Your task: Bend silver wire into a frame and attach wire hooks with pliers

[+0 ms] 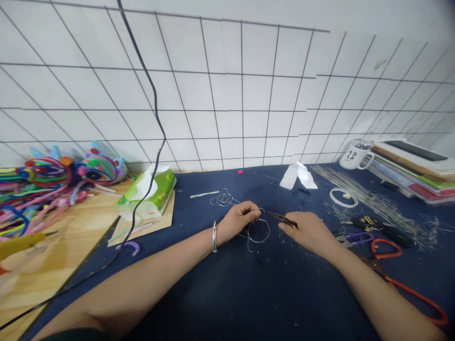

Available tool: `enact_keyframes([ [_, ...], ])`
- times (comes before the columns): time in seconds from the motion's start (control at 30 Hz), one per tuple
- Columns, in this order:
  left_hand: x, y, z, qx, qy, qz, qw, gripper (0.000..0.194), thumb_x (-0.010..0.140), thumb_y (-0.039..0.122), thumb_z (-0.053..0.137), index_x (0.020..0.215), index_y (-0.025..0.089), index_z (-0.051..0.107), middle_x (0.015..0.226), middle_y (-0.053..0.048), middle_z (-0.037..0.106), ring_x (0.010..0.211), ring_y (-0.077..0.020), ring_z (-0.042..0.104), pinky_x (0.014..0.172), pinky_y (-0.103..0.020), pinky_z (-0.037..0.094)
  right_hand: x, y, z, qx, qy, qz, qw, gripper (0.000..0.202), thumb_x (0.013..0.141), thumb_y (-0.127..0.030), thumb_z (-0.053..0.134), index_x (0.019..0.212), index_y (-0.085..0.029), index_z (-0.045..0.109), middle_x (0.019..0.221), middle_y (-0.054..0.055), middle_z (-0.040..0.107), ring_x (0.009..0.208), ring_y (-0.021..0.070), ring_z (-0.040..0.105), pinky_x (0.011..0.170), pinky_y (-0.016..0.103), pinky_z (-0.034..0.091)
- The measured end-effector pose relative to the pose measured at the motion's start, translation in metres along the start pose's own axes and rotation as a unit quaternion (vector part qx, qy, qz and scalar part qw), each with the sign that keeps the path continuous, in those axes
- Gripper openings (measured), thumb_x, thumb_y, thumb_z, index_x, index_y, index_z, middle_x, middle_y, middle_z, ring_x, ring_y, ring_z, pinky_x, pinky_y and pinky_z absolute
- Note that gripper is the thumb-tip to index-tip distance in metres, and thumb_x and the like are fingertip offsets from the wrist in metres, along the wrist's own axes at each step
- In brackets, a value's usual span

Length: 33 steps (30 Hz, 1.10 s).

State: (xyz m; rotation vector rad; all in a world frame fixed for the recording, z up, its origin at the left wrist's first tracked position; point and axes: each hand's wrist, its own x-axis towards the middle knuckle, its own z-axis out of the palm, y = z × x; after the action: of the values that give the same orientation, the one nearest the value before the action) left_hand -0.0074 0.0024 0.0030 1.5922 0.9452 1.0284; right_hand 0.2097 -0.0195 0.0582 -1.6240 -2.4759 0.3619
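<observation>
My left hand (240, 219) pinches a thin silvery wire piece (259, 240), bent into loops that hang below and right of the fingertips. In my right hand (308, 231) is a pair of pliers (283, 218), held by its handles with the dark narrow jaws pointing left. The jaw tips are close to the wire by my left fingers; whether they touch it I cannot tell. Just behind my left hand lies another looped wire shape (224, 198). Two thin straight pale sticks (204, 194) rest to its left.
Right side: bundled straight wires (351, 189), a wire coil (343, 198), black-handled cutters (377, 226), purple scissors (357, 238), red-handled shears (401, 279), a mug (355, 155). Left side: a green tissue pack (149, 192), a black cable (155, 104), a yellow glue gun (21, 244), colourful pipe-cleaner crafts (99, 168).
</observation>
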Motion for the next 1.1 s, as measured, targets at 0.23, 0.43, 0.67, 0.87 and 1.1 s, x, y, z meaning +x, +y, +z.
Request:
enact_keyframes([
  [0.23, 0.0, 0.0, 0.001, 0.017, -0.036, 0.013, 0.999, 0.021, 0.079, 0.034, 0.052, 0.077, 0.013, 0.054, 0.063, 0.003, 0.046, 0.056, -0.0067, 0.041, 0.055, -0.019, 0.034, 0.002, -0.009, 0.02, 0.137, -0.002, -0.016, 0.99, 0.034, 0.078, -0.045, 0.043, 0.058, -0.017, 0.043, 0.052, -0.004, 0.042, 0.05, 0.008, 0.039, 0.046, 0.02, 0.021],
  [0.43, -0.001, 0.001, 0.001, -0.017, -0.059, 0.004, 0.998, 0.022, 0.078, 0.034, 0.052, 0.079, 0.013, 0.054, 0.064, 0.002, 0.047, 0.057, -0.0071, 0.042, 0.056, -0.02, 0.035, 0.002, -0.012, 0.035, 0.188, 0.006, -0.015, 0.982, 0.03, 0.078, -0.04, 0.044, 0.059, -0.017, 0.043, 0.052, -0.005, 0.038, 0.05, 0.0075, 0.037, 0.047, 0.02, 0.023],
  [0.67, -0.003, 0.004, -0.001, -0.024, -0.056, -0.005, 0.998, 0.022, 0.077, 0.035, 0.053, 0.076, 0.013, 0.055, 0.064, 0.002, 0.047, 0.058, -0.0074, 0.042, 0.058, -0.021, 0.036, 0.0, -0.016, 0.037, 0.225, 0.042, 0.013, 0.973, 0.024, 0.078, -0.036, 0.044, 0.065, -0.017, 0.052, 0.056, -0.004, 0.044, 0.053, 0.009, 0.041, 0.05, 0.021, 0.027],
  [0.87, -0.004, 0.006, -0.003, -0.034, -0.03, -0.015, 0.999, 0.022, 0.076, 0.034, 0.056, 0.075, 0.012, 0.056, 0.063, 0.002, 0.046, 0.058, -0.0071, 0.04, 0.056, -0.02, 0.033, -0.001, -0.015, 0.037, 0.211, 0.06, 0.019, 0.975, 0.024, 0.079, -0.035, 0.042, 0.067, -0.017, 0.052, 0.058, -0.003, 0.047, 0.055, 0.01, 0.044, 0.052, 0.022, 0.028],
  [1.1, -0.006, 0.002, -0.003, -0.029, -0.013, -0.024, 0.999, 0.021, 0.075, 0.033, 0.056, 0.073, 0.013, 0.056, 0.063, 0.002, 0.046, 0.056, -0.0069, 0.039, 0.054, -0.02, 0.032, 0.001, -0.013, 0.033, 0.062, 0.059, -0.028, 0.996, 0.026, 0.082, -0.034, 0.04, 0.063, -0.018, 0.046, 0.063, -0.002, 0.049, 0.059, 0.0101, 0.045, 0.054, 0.021, 0.029],
])
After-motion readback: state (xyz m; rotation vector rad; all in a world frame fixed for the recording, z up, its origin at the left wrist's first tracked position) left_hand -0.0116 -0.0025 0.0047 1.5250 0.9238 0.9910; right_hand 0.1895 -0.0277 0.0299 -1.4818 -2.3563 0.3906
